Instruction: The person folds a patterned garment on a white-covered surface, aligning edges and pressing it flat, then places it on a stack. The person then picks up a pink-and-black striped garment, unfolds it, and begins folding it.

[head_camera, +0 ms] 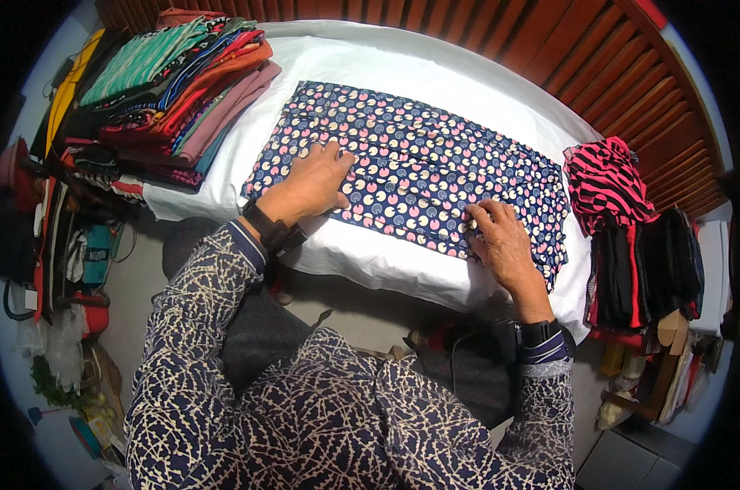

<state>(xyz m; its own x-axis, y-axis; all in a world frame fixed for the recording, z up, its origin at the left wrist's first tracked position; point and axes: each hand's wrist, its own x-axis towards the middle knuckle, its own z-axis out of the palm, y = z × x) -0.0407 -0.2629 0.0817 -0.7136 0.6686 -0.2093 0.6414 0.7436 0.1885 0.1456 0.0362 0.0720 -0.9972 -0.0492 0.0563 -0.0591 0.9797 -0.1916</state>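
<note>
A navy cloth garment with a pattern of pink, cream and grey round shapes lies folded lengthwise across a white sheet. On its left part rests my left hand, fingers spread over the fabric, nothing visibly gripped. My right hand touches the near edge toward the right end, its fingers bent on the cloth; whether it pinches the fabric is hard to tell. Small creases run along the garment, and its right end looks gathered.
A tall stack of folded clothes stands at the left. At the right are a crumpled pink-and-black garment and a row of dark folded clothes. A slatted wooden headboard borders the far side.
</note>
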